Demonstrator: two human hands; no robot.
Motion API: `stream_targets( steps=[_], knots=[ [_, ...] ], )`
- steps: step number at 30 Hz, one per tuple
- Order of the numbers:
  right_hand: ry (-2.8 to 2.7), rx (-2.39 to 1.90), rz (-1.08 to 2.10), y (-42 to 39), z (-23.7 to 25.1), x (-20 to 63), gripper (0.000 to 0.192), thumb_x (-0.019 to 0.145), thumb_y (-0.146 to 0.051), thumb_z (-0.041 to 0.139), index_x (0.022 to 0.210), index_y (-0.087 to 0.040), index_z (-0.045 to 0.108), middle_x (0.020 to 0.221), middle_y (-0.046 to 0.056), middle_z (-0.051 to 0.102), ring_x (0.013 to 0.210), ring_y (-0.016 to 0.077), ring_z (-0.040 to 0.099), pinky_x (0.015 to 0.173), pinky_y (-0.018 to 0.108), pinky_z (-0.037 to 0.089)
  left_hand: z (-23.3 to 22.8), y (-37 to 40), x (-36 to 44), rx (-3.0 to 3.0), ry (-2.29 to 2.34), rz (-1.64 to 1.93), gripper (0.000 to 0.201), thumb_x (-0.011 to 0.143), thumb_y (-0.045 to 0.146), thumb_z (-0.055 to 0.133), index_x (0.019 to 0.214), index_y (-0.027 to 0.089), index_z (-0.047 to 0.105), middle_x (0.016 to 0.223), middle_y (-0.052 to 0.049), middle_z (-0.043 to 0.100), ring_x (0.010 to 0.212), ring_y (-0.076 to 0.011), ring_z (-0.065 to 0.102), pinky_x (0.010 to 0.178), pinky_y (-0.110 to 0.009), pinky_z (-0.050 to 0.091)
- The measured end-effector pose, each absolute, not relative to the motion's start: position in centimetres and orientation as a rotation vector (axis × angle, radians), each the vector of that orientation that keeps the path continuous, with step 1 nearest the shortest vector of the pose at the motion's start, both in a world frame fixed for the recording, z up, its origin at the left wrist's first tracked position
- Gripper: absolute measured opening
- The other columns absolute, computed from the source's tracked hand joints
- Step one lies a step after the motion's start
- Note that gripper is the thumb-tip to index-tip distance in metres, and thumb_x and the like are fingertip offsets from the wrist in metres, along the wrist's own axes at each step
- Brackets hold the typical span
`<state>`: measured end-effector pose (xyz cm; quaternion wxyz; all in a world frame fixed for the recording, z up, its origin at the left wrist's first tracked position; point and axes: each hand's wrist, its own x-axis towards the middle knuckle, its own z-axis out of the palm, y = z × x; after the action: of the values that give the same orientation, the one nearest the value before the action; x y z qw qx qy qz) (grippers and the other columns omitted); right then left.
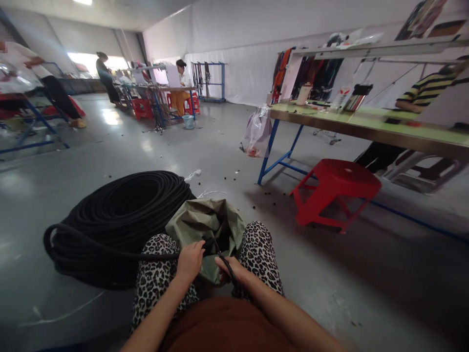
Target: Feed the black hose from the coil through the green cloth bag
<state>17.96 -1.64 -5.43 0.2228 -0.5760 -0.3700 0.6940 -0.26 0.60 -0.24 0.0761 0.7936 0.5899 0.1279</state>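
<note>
Presently listed: hose coil, sack, two hands.
Black hose coil [117, 220] on floor, left; olive sack [208, 225] between knees; left hand [189, 261] clenched on hose end [161, 255]; right hand [230, 271] grip closed around dark tool [225, 261] at sack mouth.

A thick black rubber hose [110, 252] runs from a large flat coil of the same black hose [120, 215] lying on the grey concrete floor at the person's left, loops out past the coil's left edge and comes across the left knee. Its free end reaches the mouth of an olive-green woven sack [205, 222], which stands crumpled and open between the knees, its rim folded outward. A thin black tool or cord [227, 266] lies across the sack's near edge; what it is cannot be made out.
</note>
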Motion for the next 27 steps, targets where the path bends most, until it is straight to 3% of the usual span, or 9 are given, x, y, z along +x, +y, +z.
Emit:
stream_targets(
  steps=[27],
  knots=[
    [-1.033, -1.587, 1.945, -1.5, -6.8, 17.6, 0.039, 0.090, -0.052, 0.060, 0.081, -0.014, 0.054, 0.061, -0.002, 0.057, 0.043, 0.0104, 0.058, 0.042, 0.020, 0.048, -0.6, -0.1, 0.2, 2.432, 1.730, 0.332, 0.036, 0.094, 0.021, 0.041, 0.122, 0.020, 0.063, 0.109, -0.009, 0.072, 0.100, -0.0220, 0.067, 0.088, -0.036, 0.051]
  ],
)
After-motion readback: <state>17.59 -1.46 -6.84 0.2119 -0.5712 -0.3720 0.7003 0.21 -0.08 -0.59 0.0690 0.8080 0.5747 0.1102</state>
